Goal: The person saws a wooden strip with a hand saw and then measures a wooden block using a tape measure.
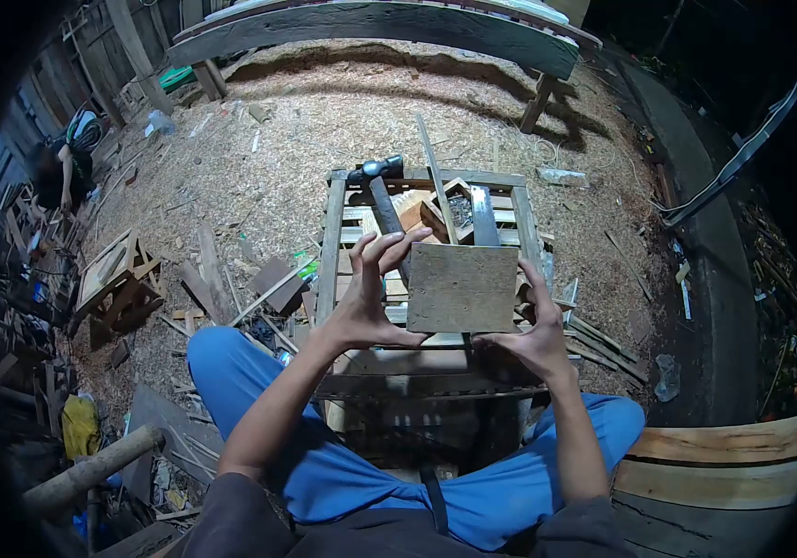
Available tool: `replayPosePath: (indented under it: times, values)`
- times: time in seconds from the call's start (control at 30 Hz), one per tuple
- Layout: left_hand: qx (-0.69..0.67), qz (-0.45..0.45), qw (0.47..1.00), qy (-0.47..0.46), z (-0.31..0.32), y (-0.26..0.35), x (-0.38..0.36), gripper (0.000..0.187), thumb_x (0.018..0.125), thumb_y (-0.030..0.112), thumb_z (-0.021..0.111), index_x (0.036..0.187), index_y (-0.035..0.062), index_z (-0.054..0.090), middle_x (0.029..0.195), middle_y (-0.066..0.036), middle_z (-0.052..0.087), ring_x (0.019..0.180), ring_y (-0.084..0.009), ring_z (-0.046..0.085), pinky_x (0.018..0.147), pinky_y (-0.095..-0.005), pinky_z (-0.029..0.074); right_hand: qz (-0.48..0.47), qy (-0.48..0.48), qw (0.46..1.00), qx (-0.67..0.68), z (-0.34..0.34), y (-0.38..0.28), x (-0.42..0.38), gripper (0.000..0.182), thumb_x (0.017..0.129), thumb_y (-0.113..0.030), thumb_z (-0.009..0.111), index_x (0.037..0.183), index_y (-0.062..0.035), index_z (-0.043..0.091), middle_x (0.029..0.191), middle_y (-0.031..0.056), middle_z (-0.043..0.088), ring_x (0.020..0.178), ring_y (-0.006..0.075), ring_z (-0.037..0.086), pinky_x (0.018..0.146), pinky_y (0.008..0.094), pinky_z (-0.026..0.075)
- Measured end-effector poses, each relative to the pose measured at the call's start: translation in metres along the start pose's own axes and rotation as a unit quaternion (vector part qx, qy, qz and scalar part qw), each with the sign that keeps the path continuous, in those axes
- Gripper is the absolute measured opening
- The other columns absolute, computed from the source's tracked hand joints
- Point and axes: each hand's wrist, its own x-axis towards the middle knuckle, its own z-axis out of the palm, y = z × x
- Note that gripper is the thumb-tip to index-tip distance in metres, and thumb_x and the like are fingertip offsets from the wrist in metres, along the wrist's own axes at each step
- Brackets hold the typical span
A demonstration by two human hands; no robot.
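Note:
A rectangular wooden board (463, 288) stands upright before me, its flat face with small dark spots turned my way. My left hand (361, 298) is at its left side, thumb at the bottom corner and fingers near the top. On the other side, my right hand (540, 333) has its thumb under the lower edge and its fingers along the right edge. Behind the board, a hammer (382, 186) lies on a slatted wooden table (333, 232). Beside it are a wooden box (459, 197) with small metal pieces, a thin stick (434, 167) and a flat metal strip (484, 214).
A long wooden bench (370, 28) spans the far side. Wood shavings (277, 139) cover the ground, with scraps around the table. A small wooden stool-like frame (115, 279) stands at left, near a crouching person (64, 177). Planks (714, 465) lie at lower right.

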Motion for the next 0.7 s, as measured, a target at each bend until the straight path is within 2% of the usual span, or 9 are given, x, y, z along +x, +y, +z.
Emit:
replayPosePath:
  times: [0.1, 0.17, 0.2, 0.27, 0.33, 0.37, 0.47, 0.57, 0.7]
  values:
    - [-0.079, -0.007, 0.997, 0.005, 0.005, -0.005, 0.0, 0.131, 0.061, 0.041, 0.102, 0.153, 0.0168, 0.013, 0.16, -0.025, 0.043, 0.148, -0.0411, 0.043, 0.126, -0.0571, 0.024, 0.009, -0.024, 1.0, 0.003, -0.007, 0.006, 0.002, 0.123, 0.056, -0.029, 0.103, 0.16, -0.0085, 0.042, 0.117, 0.0118, 0.069, 0.097, 0.0212, 0.069, 0.084, 0.036, 0.057]
    - [-0.136, -0.007, 0.991, 0.012, 0.009, -0.012, -0.001, 0.13, 0.06, 0.037, 0.103, 0.153, 0.0179, 0.014, 0.161, -0.026, 0.041, 0.147, -0.0406, 0.044, 0.125, -0.0573, 0.029, 0.086, -0.093, 0.992, 0.011, -0.016, 0.006, 0.007, 0.126, 0.054, -0.025, 0.103, 0.161, -0.0089, 0.039, 0.143, 0.0162, 0.063, 0.124, 0.0273, 0.067, 0.1, 0.0397, 0.057]
    - [-0.147, 0.014, 0.989, 0.01, 0.01, -0.014, -0.001, 0.13, 0.058, 0.034, 0.104, 0.152, 0.0184, 0.016, 0.161, -0.026, 0.039, 0.148, -0.0406, 0.043, 0.124, -0.0571, 0.032, 0.086, -0.094, 0.992, 0.01, -0.014, 0.007, 0.008, 0.126, 0.054, -0.025, 0.103, 0.161, -0.0089, 0.039, 0.143, 0.0162, 0.063, 0.124, 0.0273, 0.067, 0.1, 0.0397, 0.057]
    - [-0.16, 0.036, 0.986, 0.007, 0.012, -0.016, -0.003, 0.129, 0.057, 0.031, 0.104, 0.151, 0.0188, 0.017, 0.162, -0.027, 0.038, 0.148, -0.0407, 0.043, 0.123, -0.0569, 0.035, -0.048, -0.064, 0.997, -0.004, -0.009, 0.014, 0.01, 0.128, 0.054, -0.022, 0.102, 0.163, -0.0097, 0.038, 0.14, 0.0149, 0.064, 0.124, 0.0264, 0.066, 0.1, 0.0385, 0.056]
    - [-0.145, 0.034, 0.989, -0.007, 0.011, -0.015, -0.004, 0.121, 0.059, 0.033, 0.104, 0.149, 0.0146, 0.025, 0.161, -0.02, 0.039, 0.151, -0.0369, 0.039, 0.12, -0.0552, 0.041, -0.048, -0.066, 0.997, 0.01, -0.003, 0.026, 0.008, 0.127, 0.054, -0.022, 0.102, 0.163, -0.0101, 0.037, 0.136, 0.0136, 0.064, 0.112, 0.0236, 0.065, 0.094, 0.0368, 0.056]
    - [-0.146, 0.036, 0.989, -0.008, 0.012, -0.014, -0.004, 0.121, 0.059, 0.033, 0.104, 0.149, 0.0146, 0.025, 0.161, -0.02, 0.039, 0.151, -0.0369, 0.039, 0.12, -0.0552, 0.041, -0.049, -0.069, 0.996, 0.024, -0.002, 0.031, 0.007, 0.127, 0.055, -0.022, 0.101, 0.164, -0.0104, 0.037, 0.132, 0.0122, 0.065, 0.101, 0.0208, 0.064, 0.088, 0.0352, 0.056]
    - [-0.158, 0.016, 0.987, 0.006, 0.011, -0.011, -0.001, 0.126, 0.062, 0.028, 0.103, 0.156, 0.0145, 0.02, 0.166, -0.021, 0.036, 0.155, -0.0381, 0.036, 0.123, -0.0557, 0.036, -0.031, -0.055, 0.998, 0.018, -0.012, 0.009, 0.011, 0.127, 0.055, -0.024, 0.101, 0.164, -0.0109, 0.037, 0.135, 0.0128, 0.064, 0.09, 0.0188, 0.057, 0.081, 0.0343, 0.054]
    - [-0.129, 0.016, 0.991, 0.011, 0.008, -0.011, -0.004, 0.131, 0.064, 0.022, 0.102, 0.161, 0.0148, 0.014, 0.169, -0.021, 0.034, 0.158, -0.0371, 0.032, 0.126, -0.0544, 0.031, 0.011, -0.057, 0.998, 0.038, -0.014, 0.008, 0.011, 0.128, 0.055, -0.025, 0.102, 0.165, -0.012, 0.037, 0.148, 0.0135, 0.061, 0.093, 0.0194, 0.06, 0.083, 0.0348, 0.055]
    - [-0.078, 0.015, 0.997, 0.009, 0.008, -0.008, -0.002, 0.138, 0.064, 0.03, 0.103, 0.163, 0.0174, 0.007, 0.167, -0.024, 0.037, 0.155, -0.0387, 0.038, 0.125, -0.0567, 0.028, -0.013, -0.048, 0.999, -0.001, -0.017, 0.008, 0.011, 0.13, 0.053, -0.026, 0.102, 0.165, -0.0131, 0.036, 0.144, 0.0104, 0.063, 0.093, 0.0204, 0.06, 0.083, 0.0347, 0.055]
